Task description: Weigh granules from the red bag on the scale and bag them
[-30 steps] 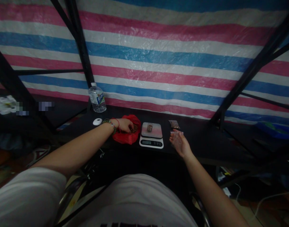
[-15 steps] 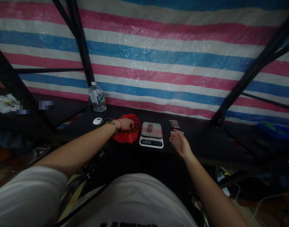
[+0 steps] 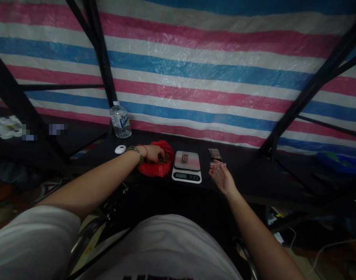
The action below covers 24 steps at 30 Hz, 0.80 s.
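Note:
My left hand [image 3: 155, 153] reaches into a red plastic bag [image 3: 157, 170] that lies open on the dark table. Its fingers are bent down and closed among small brown pieces [image 3: 165, 158] in the bag; the fingertips are hidden. Right of the bag is a white digital kitchen scale [image 3: 186, 177] with a lit display. A small cup [image 3: 184, 157] with brown contents stands on the scale's plate. Palm up, my right hand [image 3: 223, 179] holds a small clear plastic bag [image 3: 218, 168]. Just beyond it lies another small clear bag with brown contents [image 3: 215, 153].
A clear plastic bottle [image 3: 120, 121] stands at the back left, with a white computer mouse [image 3: 120, 149] in front of it. Black metal posts [image 3: 100, 50] rise on both sides. A striped plastic sheet [image 3: 195, 70] hangs behind the table [image 3: 248, 167].
My left hand has shifted slightly left and up inside the red bag, uncovering more of the brown pieces. My right hand and the scale stay where they were.

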### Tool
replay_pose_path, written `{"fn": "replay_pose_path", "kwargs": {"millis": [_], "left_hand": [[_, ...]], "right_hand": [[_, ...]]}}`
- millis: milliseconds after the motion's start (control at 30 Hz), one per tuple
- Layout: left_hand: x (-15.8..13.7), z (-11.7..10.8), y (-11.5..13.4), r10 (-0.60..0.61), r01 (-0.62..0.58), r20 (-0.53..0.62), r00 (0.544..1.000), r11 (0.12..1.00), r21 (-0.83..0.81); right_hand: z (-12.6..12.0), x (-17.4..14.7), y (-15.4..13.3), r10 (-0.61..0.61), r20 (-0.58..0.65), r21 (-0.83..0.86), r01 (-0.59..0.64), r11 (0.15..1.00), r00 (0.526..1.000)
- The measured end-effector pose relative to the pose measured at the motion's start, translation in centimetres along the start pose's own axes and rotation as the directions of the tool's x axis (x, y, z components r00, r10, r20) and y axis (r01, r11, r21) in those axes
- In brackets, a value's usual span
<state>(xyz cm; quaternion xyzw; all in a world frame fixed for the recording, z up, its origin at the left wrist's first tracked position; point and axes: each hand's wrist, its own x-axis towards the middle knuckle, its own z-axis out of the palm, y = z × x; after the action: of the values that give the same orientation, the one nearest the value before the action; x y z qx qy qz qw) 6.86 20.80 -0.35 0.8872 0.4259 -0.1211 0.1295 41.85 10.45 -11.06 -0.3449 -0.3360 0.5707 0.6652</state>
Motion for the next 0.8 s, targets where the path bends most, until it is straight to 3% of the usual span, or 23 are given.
{"fn": "replay_pose_path", "kwargs": {"millis": [100, 233, 700, 800], "left_hand": [[0.24, 0.55, 0.00, 0.008, -0.007, 0.027, 1.000, 1.000, -0.029], [0.39, 0.94, -0.18, 0.008, -0.009, -0.017, 1.000, 0.999, -0.034], [0.26, 0.33, -0.45, -0.023, 0.020, -0.069, 0.997, 0.998, -0.055], [-0.11, 0.16, -0.59, -0.019, 0.017, -0.033, 0.999, 0.998, -0.062]], "right_hand": [[0.03, -0.01, -0.03, -0.003, 0.003, -0.004, 0.003, 1.000, 1.000], [0.03, -0.02, 0.00, -0.010, 0.005, -0.008, 0.010, 1.000, 1.000], [-0.07, -0.12, 0.00, 0.014, 0.009, 0.006, -0.014, 1.000, 1.000], [-0.02, -0.11, 0.00, 0.008, 0.007, 0.004, -0.008, 1.000, 1.000]]}}
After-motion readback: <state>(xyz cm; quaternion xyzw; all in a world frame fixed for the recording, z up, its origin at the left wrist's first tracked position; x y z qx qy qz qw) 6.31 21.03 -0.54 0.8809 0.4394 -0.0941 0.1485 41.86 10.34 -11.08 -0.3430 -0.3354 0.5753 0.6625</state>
